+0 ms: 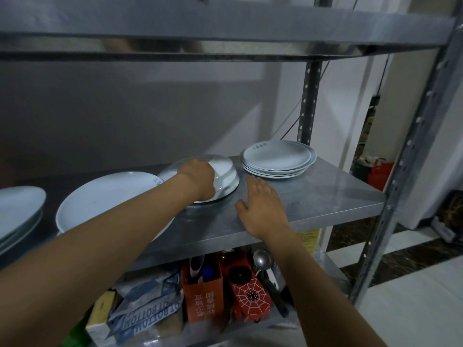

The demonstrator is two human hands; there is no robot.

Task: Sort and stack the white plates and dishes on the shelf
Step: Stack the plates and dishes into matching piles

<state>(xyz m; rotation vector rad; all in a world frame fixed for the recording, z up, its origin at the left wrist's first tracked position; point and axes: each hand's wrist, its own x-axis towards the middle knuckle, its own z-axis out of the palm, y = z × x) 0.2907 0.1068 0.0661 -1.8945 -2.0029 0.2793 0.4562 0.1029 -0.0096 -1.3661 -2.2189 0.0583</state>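
Observation:
On the grey metal shelf point(325, 194) stand several groups of white dishes. A stack of small plates point(276, 157) sits at the back right. Left of it is a short stack of deeper dishes point(226, 171); my left hand point(198, 177) lies over its near rim, fingers curled down onto the top dish. A large white plate point(105, 196) lies further left, partly under my left forearm. More white plates point(17, 211) show at the far left edge. My right hand point(263, 209) hovers over the bare shelf just right of the dishes, fingers straight, holding nothing.
A second shelf board point(225, 28) runs overhead. Perforated steel posts point(308, 96) stand at the right. The shelf below holds an orange box with utensils point(203, 289), a red spider-web container point(250, 294), a ladle point(263, 259) and printed bags point(147, 311). Tiled floor lies to the right.

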